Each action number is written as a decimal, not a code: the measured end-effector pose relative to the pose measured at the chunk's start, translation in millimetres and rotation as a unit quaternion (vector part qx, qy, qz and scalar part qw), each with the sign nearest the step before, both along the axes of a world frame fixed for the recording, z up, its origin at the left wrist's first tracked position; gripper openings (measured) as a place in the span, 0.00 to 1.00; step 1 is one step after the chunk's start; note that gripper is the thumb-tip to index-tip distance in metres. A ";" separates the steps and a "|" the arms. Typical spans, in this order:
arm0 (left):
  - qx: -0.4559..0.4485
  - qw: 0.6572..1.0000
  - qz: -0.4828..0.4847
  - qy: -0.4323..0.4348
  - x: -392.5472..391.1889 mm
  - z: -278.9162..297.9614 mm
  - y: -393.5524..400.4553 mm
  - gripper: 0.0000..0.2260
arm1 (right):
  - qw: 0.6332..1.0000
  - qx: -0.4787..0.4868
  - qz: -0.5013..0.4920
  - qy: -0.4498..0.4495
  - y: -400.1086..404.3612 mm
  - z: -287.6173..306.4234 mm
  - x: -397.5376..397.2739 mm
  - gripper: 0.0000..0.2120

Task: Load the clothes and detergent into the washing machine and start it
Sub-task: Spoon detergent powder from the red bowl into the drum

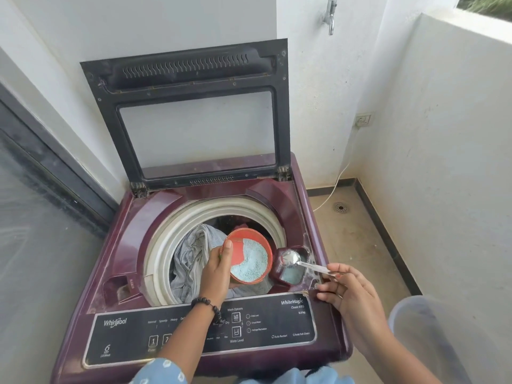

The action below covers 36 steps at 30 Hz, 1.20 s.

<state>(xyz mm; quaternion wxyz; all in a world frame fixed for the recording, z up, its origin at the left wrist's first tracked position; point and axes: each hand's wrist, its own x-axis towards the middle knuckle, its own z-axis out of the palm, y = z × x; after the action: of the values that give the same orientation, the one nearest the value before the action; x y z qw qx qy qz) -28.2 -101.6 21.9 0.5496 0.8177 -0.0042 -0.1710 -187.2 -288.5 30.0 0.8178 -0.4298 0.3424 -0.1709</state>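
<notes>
One maroon top-loading washing machine (277,195) stands in a corner, its one lid (191,112) raised upright against the wall. Inside the drum (166,245) lies a heap of clothes (191,256), mostly pale grey fabric with a bit of pink showing further back; how many garments there are cannot be told.

There are two hands. The left hand (219,270) reaches over the drum opening and grips one round orange tub (249,256), thumb curled over its near rim, fingers hidden beneath it. The tub is tilted toward the camera and holds pale blue detergent powder (253,261), piled on its lower right side. A string of dark beads (210,306) circles that wrist.

The right hand (349,292) pinches the handle end of one metal spoon (293,259) between thumb and fingertips, the other fingers loosely spread. The spoon's bowl hangs just above the one small detergent compartment (293,273) at the right of the drum rim, which already has blue powder in its bottom.

One control panel (202,333) runs along the front edge. On the wall are one tap (329,15) and one socket (364,120), with a white cable (336,184) trailing down to the floor (360,245), near one round drain (341,207).
</notes>
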 end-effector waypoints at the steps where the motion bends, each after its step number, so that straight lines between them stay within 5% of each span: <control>1: -0.001 1.000 -0.002 -0.001 0.0 0.2 -0.6 0.19 | 1.000 0.000 0.017 -0.012 0.2 2.8 1.3 0.12; 12: 0.077 0.995 -0.064 -0.028 -5.1 1.1 -6.4 0.13 | 0.976 -0.128 0.173 -0.015 18.5 -0.4 38.1 0.12; 21: 0.045 0.997 -0.025 -0.058 -4.0 -5.2 -3.5 0.13 | 0.922 -0.318 0.218 0.046 20.3 -18.5 37.4 0.12; 36: 0.048 0.996 -0.027 -0.075 1.5 -13.7 -1.1 0.20 | 0.903 -0.378 0.199 0.042 21.9 -25.9 36.9 0.11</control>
<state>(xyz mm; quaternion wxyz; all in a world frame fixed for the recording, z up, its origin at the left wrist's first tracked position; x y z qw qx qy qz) -26.7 -102.7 8.2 0.5030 0.8532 -0.0596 -0.1243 -150.3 -266.6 4.1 0.5958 -0.7727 0.1934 -0.1029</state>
